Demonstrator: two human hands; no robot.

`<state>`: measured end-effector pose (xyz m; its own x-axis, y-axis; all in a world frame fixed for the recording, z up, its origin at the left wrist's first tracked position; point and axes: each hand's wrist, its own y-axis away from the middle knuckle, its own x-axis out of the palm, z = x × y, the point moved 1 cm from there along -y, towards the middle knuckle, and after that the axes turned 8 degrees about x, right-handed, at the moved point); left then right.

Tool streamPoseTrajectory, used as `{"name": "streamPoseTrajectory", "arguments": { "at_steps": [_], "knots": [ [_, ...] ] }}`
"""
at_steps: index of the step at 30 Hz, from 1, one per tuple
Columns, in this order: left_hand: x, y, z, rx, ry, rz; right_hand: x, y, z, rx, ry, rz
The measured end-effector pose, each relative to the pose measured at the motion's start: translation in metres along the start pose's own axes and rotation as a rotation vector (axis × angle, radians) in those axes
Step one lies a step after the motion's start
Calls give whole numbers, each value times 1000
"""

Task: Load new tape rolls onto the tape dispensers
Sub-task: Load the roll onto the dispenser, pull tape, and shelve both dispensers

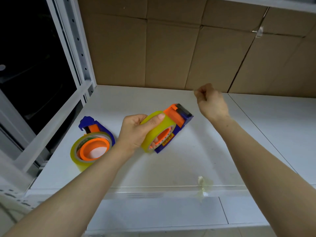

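My left hand point(135, 132) grips a yellowish clear tape roll point(153, 132) that sits on the orange hub of a blue and orange dispenser point(181, 117), held just above the white shelf point(171, 165). Up and to the right of the dispenser's cutter end, my right hand point(211, 101) is raised with its fingertips pinched together, seemingly on the clear tape end, which is barely visible. A second blue dispenser point(90, 124) with a tape roll point(80, 151) on its orange hub lies on the shelf at the left.
Cardboard sheets point(171, 48) form the back wall. A white metal rack post point(77, 40) and a dark opening stand at the left. A crumpled scrap of clear tape point(202, 183) sticks to the shelf's front edge. Another tape scrap point(259, 31) clings to the cardboard.
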<state>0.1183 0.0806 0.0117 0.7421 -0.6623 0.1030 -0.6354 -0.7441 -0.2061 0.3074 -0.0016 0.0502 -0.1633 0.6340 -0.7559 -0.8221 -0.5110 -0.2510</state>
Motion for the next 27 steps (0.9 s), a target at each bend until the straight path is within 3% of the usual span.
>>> {"name": "streamPoseTrajectory", "arguments": {
  "at_steps": [5, 15, 21, 24, 27],
  "knots": [
    [-1, 3, 0, 33, 36, -123, -1, -5, 2, 112, -178, 147],
    [-8, 10, -8, 168, 74, -211, 39, 16, -2, 674, -904, 611],
    [-14, 10, -6, 140, 103, -291, 50, 25, 8, 746, -1173, 751],
    [-10, 8, -12, 148, 142, -295, 62, 38, 8, 714, -1070, 875],
    [-8, 4, -21, 202, 136, -230, 62, 32, 11, 589, -1059, 726]
  ]
}}
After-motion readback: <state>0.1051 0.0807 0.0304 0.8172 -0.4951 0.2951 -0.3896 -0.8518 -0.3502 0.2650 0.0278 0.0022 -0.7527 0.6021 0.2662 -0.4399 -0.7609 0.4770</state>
